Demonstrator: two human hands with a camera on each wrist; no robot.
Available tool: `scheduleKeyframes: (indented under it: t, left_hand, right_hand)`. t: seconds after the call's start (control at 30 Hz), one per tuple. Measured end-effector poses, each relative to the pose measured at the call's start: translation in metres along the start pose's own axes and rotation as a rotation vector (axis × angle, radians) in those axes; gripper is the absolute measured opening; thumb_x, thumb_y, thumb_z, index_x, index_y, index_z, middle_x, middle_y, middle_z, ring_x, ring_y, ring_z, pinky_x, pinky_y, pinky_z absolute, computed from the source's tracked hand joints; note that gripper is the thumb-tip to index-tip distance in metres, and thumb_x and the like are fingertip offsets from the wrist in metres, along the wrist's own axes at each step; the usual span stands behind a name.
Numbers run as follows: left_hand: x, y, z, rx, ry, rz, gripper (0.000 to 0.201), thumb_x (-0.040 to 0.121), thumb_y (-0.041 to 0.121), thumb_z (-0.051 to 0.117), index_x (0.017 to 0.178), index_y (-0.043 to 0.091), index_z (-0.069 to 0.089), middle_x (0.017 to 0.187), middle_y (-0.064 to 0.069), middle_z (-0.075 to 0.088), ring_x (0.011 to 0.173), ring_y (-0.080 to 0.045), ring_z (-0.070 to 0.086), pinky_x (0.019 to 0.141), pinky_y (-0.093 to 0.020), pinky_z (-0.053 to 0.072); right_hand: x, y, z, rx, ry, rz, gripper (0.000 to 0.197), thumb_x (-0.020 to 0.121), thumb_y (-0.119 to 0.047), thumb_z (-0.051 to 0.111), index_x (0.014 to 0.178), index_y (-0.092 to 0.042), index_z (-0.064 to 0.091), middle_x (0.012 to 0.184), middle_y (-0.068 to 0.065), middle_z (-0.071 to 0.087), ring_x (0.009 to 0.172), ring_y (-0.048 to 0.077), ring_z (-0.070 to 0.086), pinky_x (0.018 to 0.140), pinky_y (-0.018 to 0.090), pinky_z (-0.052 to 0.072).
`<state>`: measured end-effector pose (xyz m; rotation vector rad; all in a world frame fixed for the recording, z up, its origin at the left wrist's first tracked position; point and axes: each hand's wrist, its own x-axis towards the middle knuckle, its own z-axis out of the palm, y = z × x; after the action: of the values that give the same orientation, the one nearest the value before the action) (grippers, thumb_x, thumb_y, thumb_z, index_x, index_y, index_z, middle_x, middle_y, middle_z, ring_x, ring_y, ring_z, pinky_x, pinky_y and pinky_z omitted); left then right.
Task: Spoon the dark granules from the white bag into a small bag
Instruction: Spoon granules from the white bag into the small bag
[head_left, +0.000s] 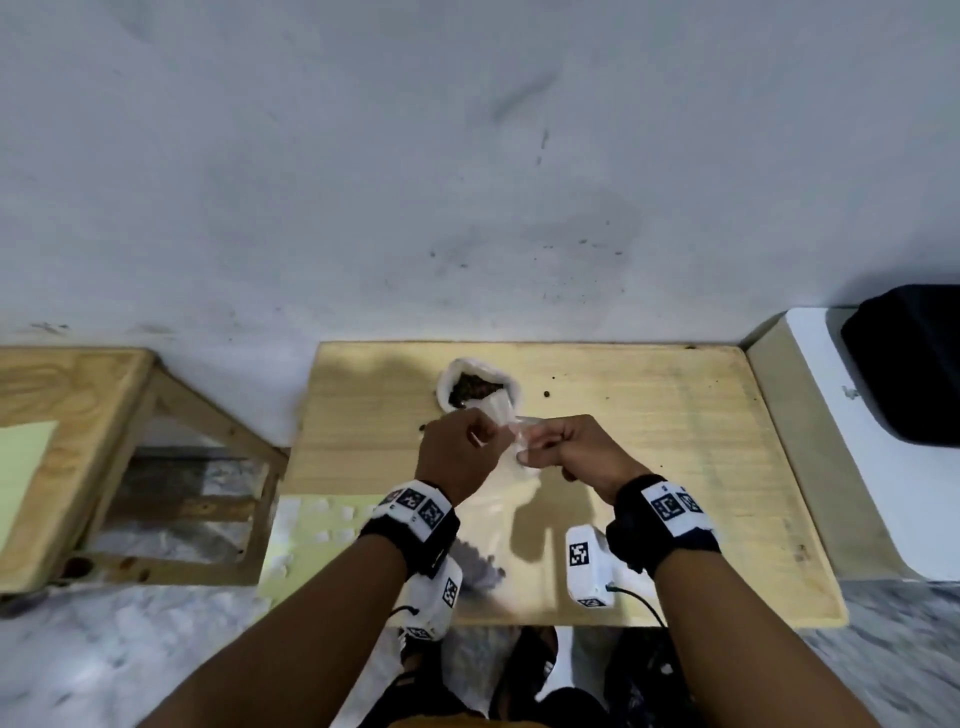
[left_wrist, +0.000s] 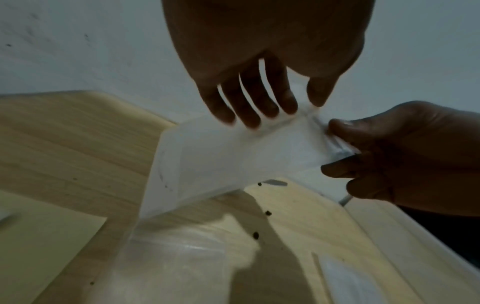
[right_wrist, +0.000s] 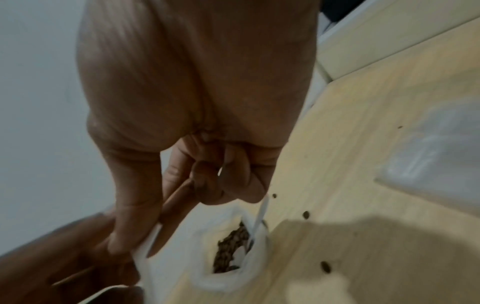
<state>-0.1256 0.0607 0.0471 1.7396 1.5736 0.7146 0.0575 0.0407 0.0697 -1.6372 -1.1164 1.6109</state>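
Hands pinch small bag, seemingly empty, granules behind

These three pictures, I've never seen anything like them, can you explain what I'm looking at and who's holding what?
No machine here: a person works with bare hands, wearing cameras. The wide picture comes from a head camera looking down; the other two come from cameras strapped to each wrist, looking along the fingers.

On the wooden table stands an open white bag of dark granules, with a few granules spilled around it.

The left hand and right hand together pinch a small clear bag above the table. The right hand's grip also holds a thin white stick, perhaps the spoon's handle; its end is hidden.
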Motion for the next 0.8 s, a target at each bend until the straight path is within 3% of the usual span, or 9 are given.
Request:
scheduleKeyframes:
  t: [0.07, 0.17, 0.27, 0.37, 0.43, 0.5, 0.63, 0.7, 0.8]
  left_hand:
    - [0.004, 0.000, -0.010, -0.069, -0.064, -0.096, 0.039, 0.085, 0.039, 0.072, 0.063, 0.010, 0.058, 0.056, 0.001, 0.058, 0.055, -0.011, 0.054, 0.059, -0.026, 0.040]
    - [0.010, -0.006, -0.022, -0.235, -0.115, -0.171, 0.044, 0.089, 0.037, 0.067, 0.071, -0.002, 0.055, 0.063, -0.014, 0.067, 0.059, -0.021, 0.067, 0.065, -0.039, 0.055]
    - [0.011, -0.011, -0.030, -0.316, -0.137, -0.197, 0.038, 0.093, 0.028, 0.063, 0.070, -0.001, 0.052, 0.062, -0.013, 0.068, 0.056, -0.019, 0.066, 0.065, -0.038, 0.058]
    - [0.010, -0.014, -0.038, -0.368, -0.179, -0.225, 0.025, 0.093, 0.014, 0.060, 0.071, 0.003, 0.055, 0.059, -0.003, 0.067, 0.057, -0.017, 0.065, 0.062, -0.031, 0.055]
    - [0.010, -0.017, -0.041, -0.350, -0.211, -0.230, 0.018, 0.091, 0.008, 0.057, 0.077, -0.002, 0.061, 0.064, -0.007, 0.069, 0.063, -0.025, 0.069, 0.066, -0.036, 0.058]
    - [0.011, -0.018, -0.041, -0.303, -0.198, -0.223, 0.022, 0.088, 0.010, 0.054, 0.074, -0.006, 0.062, 0.065, -0.017, 0.069, 0.065, -0.033, 0.070, 0.069, -0.045, 0.060]
    - [0.015, -0.014, -0.040, -0.214, -0.129, -0.145, 0.033, 0.077, 0.026, 0.049, 0.065, -0.005, 0.051, 0.064, -0.024, 0.062, 0.058, -0.039, 0.064, 0.059, -0.054, 0.054]
    - [0.018, -0.014, -0.042, -0.179, -0.159, -0.112, 0.032, 0.080, 0.024, 0.049, 0.066, -0.004, 0.050, 0.059, -0.021, 0.063, 0.053, -0.034, 0.065, 0.057, -0.052, 0.054]
    - [0.023, -0.016, -0.048, -0.071, -0.214, -0.035, 0.036, 0.081, 0.026, 0.047, 0.058, -0.002, 0.046, 0.048, -0.017, 0.055, 0.044, -0.033, 0.057, 0.050, -0.046, 0.048]
  right_hand:
    - [0.004, -0.014, 0.016, -0.002, -0.056, -0.055, 0.011, 0.081, 0.005, 0.076, 0.080, -0.002, 0.067, 0.052, -0.016, 0.061, 0.045, -0.005, 0.052, 0.045, 0.012, 0.034]
    - [0.013, -0.021, 0.033, -0.056, -0.084, -0.085, 0.013, 0.082, -0.009, 0.079, 0.077, -0.010, 0.067, 0.057, -0.012, 0.060, 0.050, 0.003, 0.048, 0.048, 0.023, 0.031]
    - [0.021, -0.018, 0.041, -0.048, -0.081, -0.025, 0.011, 0.085, -0.022, 0.077, 0.077, -0.020, 0.070, 0.063, -0.009, 0.055, 0.059, 0.010, 0.041, 0.051, 0.024, 0.031]
    - [0.023, -0.016, 0.046, 0.011, -0.086, 0.009, 0.016, 0.088, -0.021, 0.073, 0.072, -0.024, 0.070, 0.074, 0.000, 0.055, 0.062, 0.011, 0.043, 0.051, 0.023, 0.032]
    - [0.023, -0.016, 0.049, -0.033, -0.056, -0.001, 0.018, 0.088, -0.018, 0.072, 0.070, -0.024, 0.069, 0.073, 0.000, 0.058, 0.061, 0.011, 0.044, 0.050, 0.022, 0.033]
    - [0.023, -0.016, 0.055, -0.136, -0.026, -0.061, 0.017, 0.086, -0.018, 0.074, 0.070, -0.021, 0.069, 0.064, -0.008, 0.059, 0.056, 0.007, 0.049, 0.050, 0.019, 0.038]
    - [0.028, -0.018, 0.063, -0.298, 0.041, -0.204, 0.016, 0.079, -0.017, 0.079, 0.069, -0.018, 0.067, 0.072, -0.006, 0.066, 0.066, -0.001, 0.060, 0.069, 0.024, 0.048]
    - [0.031, -0.017, 0.064, -0.306, 0.084, -0.205, 0.020, 0.082, -0.015, 0.076, 0.068, -0.018, 0.063, 0.070, -0.007, 0.063, 0.057, -0.004, 0.055, 0.062, 0.021, 0.043]
    - [0.033, -0.013, 0.063, -0.224, 0.114, -0.176, 0.026, 0.085, -0.011, 0.072, 0.066, -0.016, 0.054, 0.065, -0.001, 0.057, 0.046, 0.008, 0.047, 0.052, 0.025, 0.040]
